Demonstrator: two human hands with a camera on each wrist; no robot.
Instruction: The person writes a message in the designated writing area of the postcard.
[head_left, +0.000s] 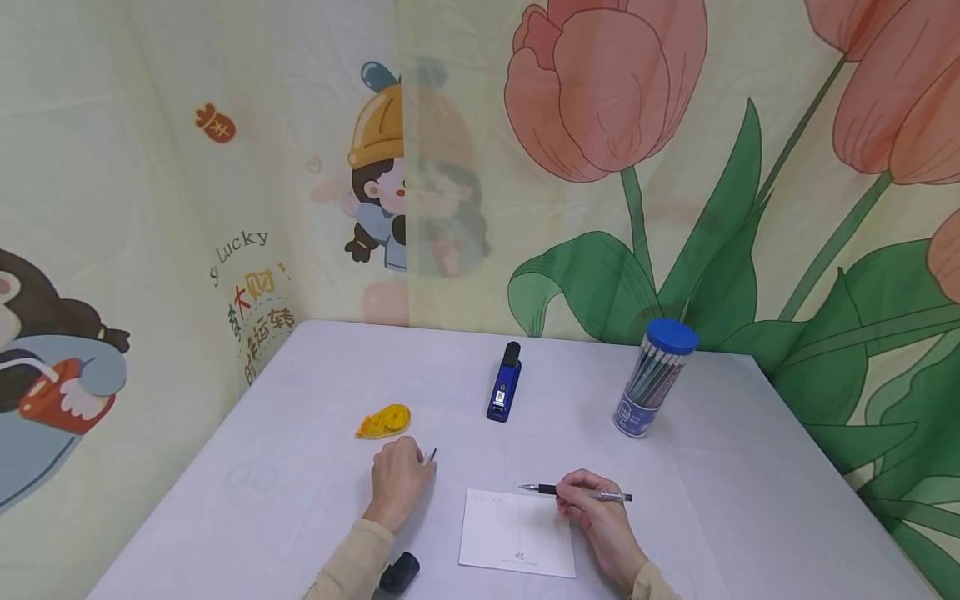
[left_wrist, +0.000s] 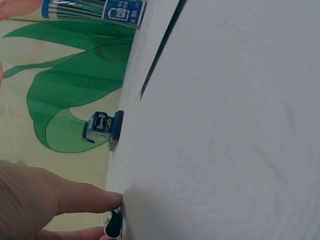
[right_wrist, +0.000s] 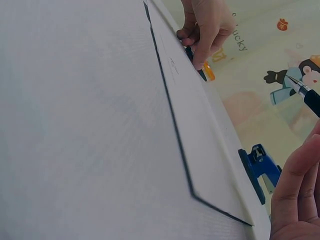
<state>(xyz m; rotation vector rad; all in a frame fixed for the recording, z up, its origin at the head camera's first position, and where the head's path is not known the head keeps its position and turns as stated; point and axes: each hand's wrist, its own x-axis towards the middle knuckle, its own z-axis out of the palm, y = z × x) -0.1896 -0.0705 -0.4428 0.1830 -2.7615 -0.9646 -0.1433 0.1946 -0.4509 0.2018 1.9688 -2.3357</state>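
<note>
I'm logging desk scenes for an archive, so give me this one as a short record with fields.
Right hand: holds uncapped gel pen, tip raised off the table
Left hand: pinches a small piece, perhaps a pen cap
Postcard: flat, between the hands
Beyond left hand: yellow correction tape dispenser
Farther back, middle: blue stapler
Farther back, right: blue-lidded pencil tub, upright

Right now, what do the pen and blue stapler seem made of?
The pen: probably plastic, its barrel looking see-through, with a shiny, likely metal tip. The stapler: smooth blue plastic or painted metal, I can't tell; silvery parts suggest some metal.
</note>
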